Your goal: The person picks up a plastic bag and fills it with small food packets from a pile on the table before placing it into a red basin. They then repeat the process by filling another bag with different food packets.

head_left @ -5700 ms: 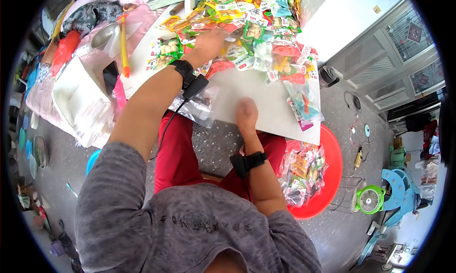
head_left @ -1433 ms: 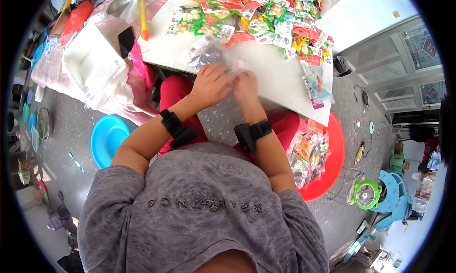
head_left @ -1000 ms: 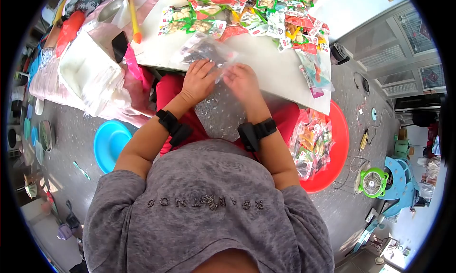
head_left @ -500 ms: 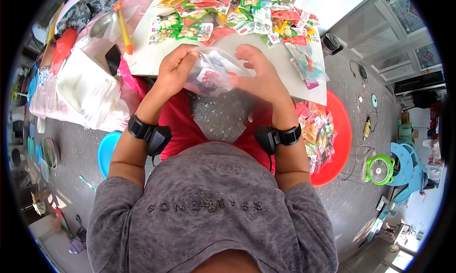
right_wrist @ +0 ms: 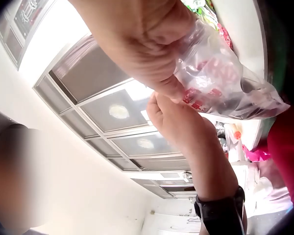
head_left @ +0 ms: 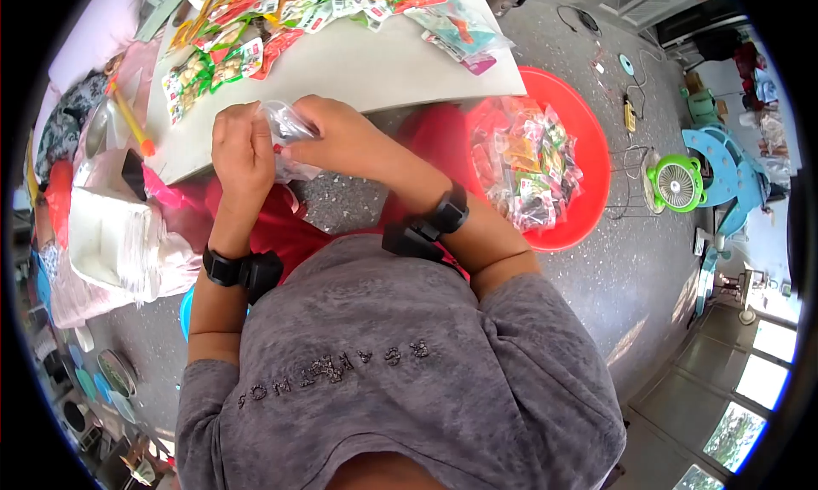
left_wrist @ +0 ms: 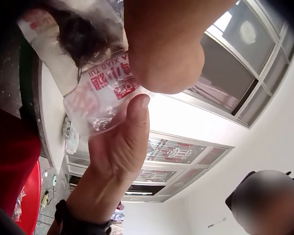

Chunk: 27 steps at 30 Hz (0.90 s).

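Note:
Between both hands hangs a clear plastic bag [head_left: 294, 125] with red printing, past the near edge of the table and over the lap. Dark contents show through the bag [left_wrist: 83, 36] in the left wrist view. My left hand [head_left: 243, 153] grips one side of its upper edge, fingers curled. My right hand [head_left: 345, 141] pinches the other side. In the right wrist view, thumb and fingers of the two hands meet close together at the edge of the bag [right_wrist: 213, 78].
Colourful food packets [head_left: 290, 8] cover the far part of the white table [head_left: 366, 72]. A red basin [head_left: 596, 149] holding packets stands on the floor at right. At left are a white box [head_left: 89, 234] and a yellow stick [head_left: 129, 119]; a green fan [head_left: 676, 183] stands far right.
Earlier the left hand reached into the packet pile while the bag lay at the table edge. Both hands then lifted it; the right hand, spread half a second ago, now pinches it. The head view has swung.

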{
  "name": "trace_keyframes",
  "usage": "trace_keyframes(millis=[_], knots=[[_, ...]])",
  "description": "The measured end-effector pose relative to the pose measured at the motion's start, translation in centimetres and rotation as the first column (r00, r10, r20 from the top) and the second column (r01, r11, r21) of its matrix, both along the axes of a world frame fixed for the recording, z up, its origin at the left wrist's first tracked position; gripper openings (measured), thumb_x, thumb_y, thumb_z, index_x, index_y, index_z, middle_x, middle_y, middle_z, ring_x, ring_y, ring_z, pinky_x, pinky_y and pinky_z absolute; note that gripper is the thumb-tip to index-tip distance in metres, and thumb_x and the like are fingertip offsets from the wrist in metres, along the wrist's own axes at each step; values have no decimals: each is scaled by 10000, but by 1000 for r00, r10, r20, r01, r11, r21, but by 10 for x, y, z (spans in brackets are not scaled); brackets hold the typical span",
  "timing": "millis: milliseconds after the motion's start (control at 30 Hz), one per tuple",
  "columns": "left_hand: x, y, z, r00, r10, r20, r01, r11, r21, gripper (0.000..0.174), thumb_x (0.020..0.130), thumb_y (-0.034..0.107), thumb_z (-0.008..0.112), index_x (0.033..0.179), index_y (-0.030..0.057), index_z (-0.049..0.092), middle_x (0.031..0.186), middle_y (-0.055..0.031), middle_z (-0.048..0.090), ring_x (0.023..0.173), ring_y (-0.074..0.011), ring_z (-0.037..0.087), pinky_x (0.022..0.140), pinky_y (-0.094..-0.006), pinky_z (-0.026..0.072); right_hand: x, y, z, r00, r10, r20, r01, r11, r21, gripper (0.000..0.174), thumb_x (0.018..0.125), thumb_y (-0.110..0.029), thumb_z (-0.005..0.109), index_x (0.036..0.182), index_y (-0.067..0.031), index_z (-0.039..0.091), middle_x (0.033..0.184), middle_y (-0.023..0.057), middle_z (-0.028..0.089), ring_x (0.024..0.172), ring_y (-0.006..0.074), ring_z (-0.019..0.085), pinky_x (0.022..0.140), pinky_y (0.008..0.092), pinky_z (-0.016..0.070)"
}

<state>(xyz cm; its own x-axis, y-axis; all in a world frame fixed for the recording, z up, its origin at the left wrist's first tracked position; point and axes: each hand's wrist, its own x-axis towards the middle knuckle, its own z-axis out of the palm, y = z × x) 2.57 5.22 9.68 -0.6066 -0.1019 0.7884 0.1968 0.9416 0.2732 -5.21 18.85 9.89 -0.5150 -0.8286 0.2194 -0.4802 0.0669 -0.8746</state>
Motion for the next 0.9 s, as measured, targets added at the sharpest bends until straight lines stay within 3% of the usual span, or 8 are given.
trace_keyframes(millis=[200, 400, 500, 600, 633, 733, 867, 900], knots=[[-2, 11, -7, 995, -57, 82, 55, 998, 25, 129, 763, 8, 476, 884, -21, 510, 747, -148, 525, 677, -285, 494, 604, -347, 404, -2, 9, -17, 994, 56, 92, -50, 996, -68, 331, 631, -230, 605, 808, 29, 500, 779, 207, 530, 742, 351, 513, 653, 378, 404], [-9, 13, -21, 984, -99, 145, 100, 995, 2, 176, 751, 25, 497, 924, -9, 502, 774, -142, 528, 680, -252, 511, 583, -336, 418, 0, 13, -33, 1000, -14, 5, 14, 999, -51, 267, 649, -184, 566, 779, 41, 503, 776, 216, 531, 741, 341, 520, 642, 382, 402], [-7, 13, -26, 941, -288, 176, 225, 924, 309, 307, 726, 74, 558, 1010, -4, 470, 828, -104, 532, 745, -186, 523, 648, -299, 425, 0, 32, -12, 997, 16, 76, -22, 996, 82, 235, 655, -162, 558, 771, 36, 510, 767, 208, 534, 731, 333, 520, 634, 376, 401], [-9, 10, -1, 679, -668, 304, 232, 589, 774, 494, 662, 153, 647, 1078, -7, 434, 875, -98, 539, 780, -165, 525, 700, -265, 415, -6, 47, -17, 991, 50, 125, -48, 999, -18, 220, 661, -162, 553, 775, 24, 519, 757, 193, 536, 716, 325, 521, 627, 369, 399], [-9, -1, 4, 465, -688, 557, 106, 668, 736, 597, 628, 144, 664, 1131, -26, 390, 931, -81, 537, 824, -150, 516, 735, -263, 412, -8, 52, -21, 992, 61, 108, -59, 998, -18, 223, 677, -169, 559, 789, 19, 519, 757, 182, 529, 712, 309, 518, 623, 358, 397], [-13, -2, -7, 166, -865, 473, -65, 469, 881, 549, 627, 107, 639, 1117, 3, 414, 945, -68, 531, 819, -130, 508, 733, -255, 410, -10, 59, -32, 993, 94, 71, -94, 996, -6, 217, 696, -173, 561, 802, 12, 521, 749, 163, 522, 700, 286, 516, 616, 342, 396], [-8, 20, -17, 103, -806, 582, -133, 569, 812, 375, 644, 77, 612, 1003, 33, 513, 765, -4, 553, 635, -52, 485, 556, -203, 407, -1, 73, -33, 991, 83, 103, -91, 993, 75, 183, 681, -147, 530, 755, 21, 519, 722, 177, 531, 697, 311, 523, 614, 359, 400], [-4, 26, -24, 174, -813, 555, -147, 536, 831, 287, 667, 80, 601, 943, 31, 540, 688, 22, 539, 554, -28, 447, 479, -187, 366, -1, 75, -35, 991, 73, 116, -83, 993, 87, 182, 682, -148, 528, 751, 20, 518, 721, 179, 528, 701, 311, 523, 614, 362, 400]])
